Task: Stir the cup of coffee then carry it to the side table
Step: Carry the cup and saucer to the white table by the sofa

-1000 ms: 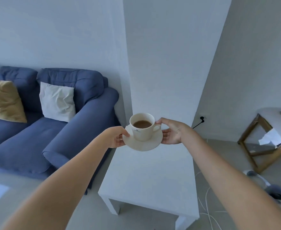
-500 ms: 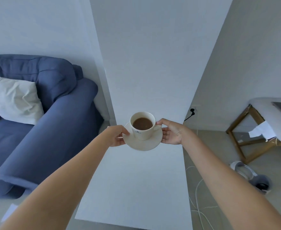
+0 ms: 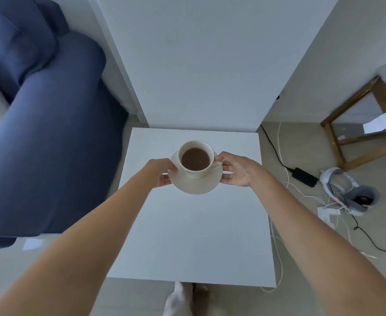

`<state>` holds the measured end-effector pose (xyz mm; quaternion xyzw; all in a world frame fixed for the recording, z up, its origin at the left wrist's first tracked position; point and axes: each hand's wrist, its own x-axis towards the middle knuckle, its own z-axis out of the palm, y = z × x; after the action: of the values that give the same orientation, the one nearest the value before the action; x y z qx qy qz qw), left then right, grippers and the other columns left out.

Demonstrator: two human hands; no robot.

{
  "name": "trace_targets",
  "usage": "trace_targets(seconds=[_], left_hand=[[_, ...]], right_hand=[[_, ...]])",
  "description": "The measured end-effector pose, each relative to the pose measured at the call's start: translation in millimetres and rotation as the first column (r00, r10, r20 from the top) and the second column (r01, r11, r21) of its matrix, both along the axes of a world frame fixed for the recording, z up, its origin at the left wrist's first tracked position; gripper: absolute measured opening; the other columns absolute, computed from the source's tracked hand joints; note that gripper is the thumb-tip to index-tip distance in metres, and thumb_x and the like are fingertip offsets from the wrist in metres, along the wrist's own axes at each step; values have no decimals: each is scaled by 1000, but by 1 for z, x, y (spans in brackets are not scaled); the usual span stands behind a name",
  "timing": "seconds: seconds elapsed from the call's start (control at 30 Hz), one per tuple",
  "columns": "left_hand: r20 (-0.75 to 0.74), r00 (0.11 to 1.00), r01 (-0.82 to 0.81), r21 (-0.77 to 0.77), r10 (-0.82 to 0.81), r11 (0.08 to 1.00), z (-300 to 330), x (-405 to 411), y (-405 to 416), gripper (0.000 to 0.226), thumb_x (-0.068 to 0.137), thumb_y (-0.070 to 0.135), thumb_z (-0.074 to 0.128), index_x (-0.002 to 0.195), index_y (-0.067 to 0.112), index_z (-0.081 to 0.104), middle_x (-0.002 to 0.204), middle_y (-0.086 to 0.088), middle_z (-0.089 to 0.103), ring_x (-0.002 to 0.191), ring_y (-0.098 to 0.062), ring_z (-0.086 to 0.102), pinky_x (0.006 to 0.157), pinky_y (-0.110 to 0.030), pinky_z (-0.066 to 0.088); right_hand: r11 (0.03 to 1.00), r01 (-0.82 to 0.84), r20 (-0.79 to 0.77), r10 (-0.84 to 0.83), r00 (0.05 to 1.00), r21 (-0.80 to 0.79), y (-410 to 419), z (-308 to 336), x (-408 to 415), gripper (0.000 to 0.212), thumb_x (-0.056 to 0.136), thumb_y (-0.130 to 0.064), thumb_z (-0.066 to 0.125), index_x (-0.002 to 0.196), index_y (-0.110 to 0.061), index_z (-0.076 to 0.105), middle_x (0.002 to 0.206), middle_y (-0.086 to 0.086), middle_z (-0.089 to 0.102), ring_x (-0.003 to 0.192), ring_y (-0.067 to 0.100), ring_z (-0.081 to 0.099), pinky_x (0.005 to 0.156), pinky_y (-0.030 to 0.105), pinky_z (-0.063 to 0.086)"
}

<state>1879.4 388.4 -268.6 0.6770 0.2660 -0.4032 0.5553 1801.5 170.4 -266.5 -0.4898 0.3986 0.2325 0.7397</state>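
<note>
A cream cup (image 3: 195,158) full of brown coffee stands on a cream saucer (image 3: 196,183). My left hand (image 3: 161,173) grips the saucer's left rim and my right hand (image 3: 237,171) grips its right rim, thumb near the cup's handle. Cup and saucer hang in the air over the far half of the white square side table (image 3: 194,236). I cannot tell how high above the tabletop the saucer is. No spoon is in view.
A blue sofa arm (image 3: 50,142) stands close to the table's left edge. A white wall column (image 3: 199,65) rises behind the table. To the right, cables, a black adapter (image 3: 305,177), a headset (image 3: 347,190) and a wooden stool (image 3: 361,124) lie on the floor.
I have stepped up to the side table and my view has tilted down. The cup and saucer, held in both hands as before, are now over the tabletop.
</note>
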Motion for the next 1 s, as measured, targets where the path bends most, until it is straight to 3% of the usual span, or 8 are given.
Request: trace_targets(seconds=[0.2,0.47,0.6,0.8,0.9,1.0], left_hand=[[-22,999,30,16,-29,999,-70,8,8,21,71,-11,60,82,7,61,88,-7,61,76,-26,64,61,-34,54],[-24,998,67,105,-65,992,-139,21,16,28,72,-8,62,98,0,60,90,-10,63,87,-30,64,78,-40,55],[16,990,134,218,-141,967,-160,26,17,37,70,-1,71,105,-4,62,95,-11,64,77,-24,65,82,-35,57],[34,977,185,340,-208,922,-172,29,22,31,65,6,75,95,1,67,84,-10,70,72,-25,72,84,-41,58],[59,971,192,382,-232,904,-176,28,22,19,65,5,75,82,6,67,84,-10,71,68,-24,73,81,-38,59],[91,963,199,398,-255,895,-179,29,22,16,64,4,78,74,6,66,82,-10,70,68,-25,72,75,-35,61]], right_hand=[[999,31,-48,-30,998,23,9,-75,7,12,74,-11,69,85,-11,64,90,8,67,80,23,65,70,32,54],[994,98,-68,-95,993,46,25,-142,14,8,75,-4,67,78,-9,63,80,8,63,75,22,64,79,33,54],[995,99,-70,-97,993,25,30,-156,18,7,75,-3,66,74,-9,63,77,10,62,73,21,63,86,32,52],[986,163,-71,-161,984,30,36,-169,17,9,76,0,64,71,-8,63,73,9,64,69,19,63,78,30,54],[982,186,-66,-184,981,31,38,-172,15,10,76,2,63,70,-6,64,72,10,63,69,20,63,73,28,56],[983,183,-54,-182,982,7,38,-172,16,10,76,2,63,70,-5,63,73,11,61,71,20,61,78,30,54]])
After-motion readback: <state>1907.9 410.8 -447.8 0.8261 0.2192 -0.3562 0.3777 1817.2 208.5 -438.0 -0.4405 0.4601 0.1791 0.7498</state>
